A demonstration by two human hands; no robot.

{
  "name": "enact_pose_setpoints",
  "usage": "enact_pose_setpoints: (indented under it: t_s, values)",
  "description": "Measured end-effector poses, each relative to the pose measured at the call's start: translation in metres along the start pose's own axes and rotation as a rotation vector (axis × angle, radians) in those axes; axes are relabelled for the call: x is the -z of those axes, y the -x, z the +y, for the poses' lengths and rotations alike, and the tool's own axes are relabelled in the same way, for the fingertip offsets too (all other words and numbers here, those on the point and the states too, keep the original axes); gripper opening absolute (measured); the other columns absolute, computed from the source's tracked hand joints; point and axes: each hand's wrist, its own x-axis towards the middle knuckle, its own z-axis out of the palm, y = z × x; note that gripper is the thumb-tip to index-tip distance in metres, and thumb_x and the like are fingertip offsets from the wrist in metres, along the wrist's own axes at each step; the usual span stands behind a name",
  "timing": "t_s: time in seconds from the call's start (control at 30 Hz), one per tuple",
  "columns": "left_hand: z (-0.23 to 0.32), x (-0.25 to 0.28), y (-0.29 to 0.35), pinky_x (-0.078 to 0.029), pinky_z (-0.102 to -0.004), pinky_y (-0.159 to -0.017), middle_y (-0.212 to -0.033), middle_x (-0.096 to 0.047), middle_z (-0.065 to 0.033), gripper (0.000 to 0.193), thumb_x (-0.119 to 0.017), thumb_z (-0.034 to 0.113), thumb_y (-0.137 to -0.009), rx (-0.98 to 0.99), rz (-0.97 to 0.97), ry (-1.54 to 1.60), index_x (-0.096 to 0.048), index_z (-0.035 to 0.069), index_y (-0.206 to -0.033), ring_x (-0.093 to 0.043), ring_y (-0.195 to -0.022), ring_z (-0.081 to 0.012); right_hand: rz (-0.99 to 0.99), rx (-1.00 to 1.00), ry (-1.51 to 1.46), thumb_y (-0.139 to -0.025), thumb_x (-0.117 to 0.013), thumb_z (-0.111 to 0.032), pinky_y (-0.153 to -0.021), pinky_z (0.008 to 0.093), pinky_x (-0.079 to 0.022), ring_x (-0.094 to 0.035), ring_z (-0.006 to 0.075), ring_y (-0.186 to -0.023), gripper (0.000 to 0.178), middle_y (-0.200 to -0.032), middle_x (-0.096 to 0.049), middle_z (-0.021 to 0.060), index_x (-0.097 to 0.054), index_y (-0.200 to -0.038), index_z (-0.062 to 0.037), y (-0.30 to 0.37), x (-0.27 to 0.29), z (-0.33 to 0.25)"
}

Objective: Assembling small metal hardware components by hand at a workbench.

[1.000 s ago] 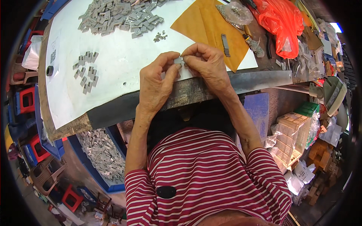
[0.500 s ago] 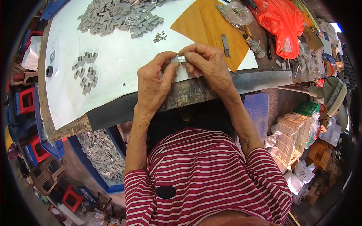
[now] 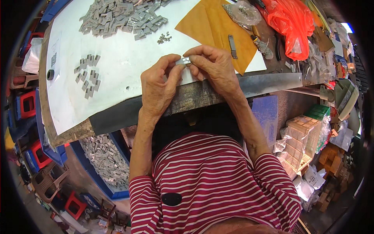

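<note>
- Head view: your left hand (image 3: 157, 84) and right hand (image 3: 219, 71) are together, both pinching one small grey block (image 3: 186, 61) at the near edge of the worktop (image 3: 194, 93).
- Beyond, a heap of grey pieces (image 3: 117, 18) covers part of a white sheet (image 3: 117, 68).

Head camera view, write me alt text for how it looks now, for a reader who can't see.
A person's left hand and right hand pinch a small gray piece near the edge of a workbench. A white sheet bears a large heap of gray pieces and, at left, a smaller group; a red plastic bag lies at upper right.
</note>
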Motion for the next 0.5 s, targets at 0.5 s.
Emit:
enact_pose_setpoints:
  t_s: [0.5]
  values:
    - [-0.0068, -0.0070, 0.0021, -0.045, -0.0237, -0.053, -0.065, -0.059, -0.0088, 0.016, -0.064, 0.004, -0.077, -0.140, 0.080, -0.054, -0.060, -0.003, -0.091, -0.057, -0.057, -0.0124, 0.091, -0.019, 0.065, -0.087, -0.052, -0.005, -0.042, 0.0162, -0.033, -0.041, 0.0038, -0.046, 0.013, -0.059, -0.051, 0.0003, -0.059, -0.093, 0.0042, 0.0004, -0.0079, -0.0018]
